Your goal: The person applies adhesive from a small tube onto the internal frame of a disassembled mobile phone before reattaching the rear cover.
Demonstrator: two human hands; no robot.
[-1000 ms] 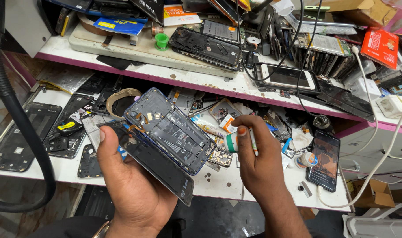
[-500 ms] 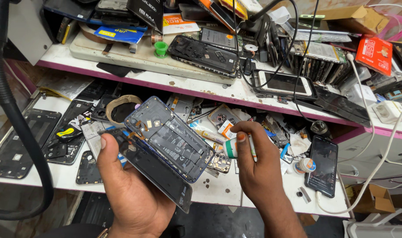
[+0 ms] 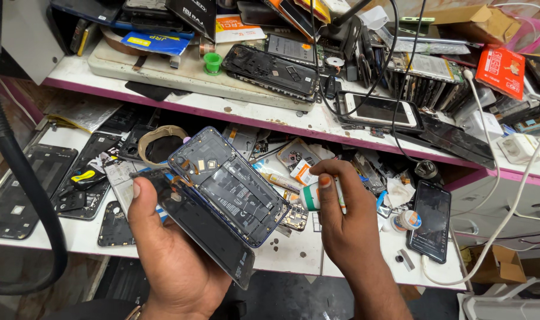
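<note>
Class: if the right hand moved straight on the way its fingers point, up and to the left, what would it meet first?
Probably the opened phone in the left hand; depth is unclear.

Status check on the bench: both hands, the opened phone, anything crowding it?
Left hand grips opened phone, back panel splayed off. Right hand holds white tube beside it. Loose parts clutter bench beneath.

Opened phone point(image 3: 228, 186) slightly lower, nearer tube point(image 3: 310, 196).

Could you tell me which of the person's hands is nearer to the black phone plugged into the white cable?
Right. The right hand is just left of the black phone; the left hand is farther left.
</note>
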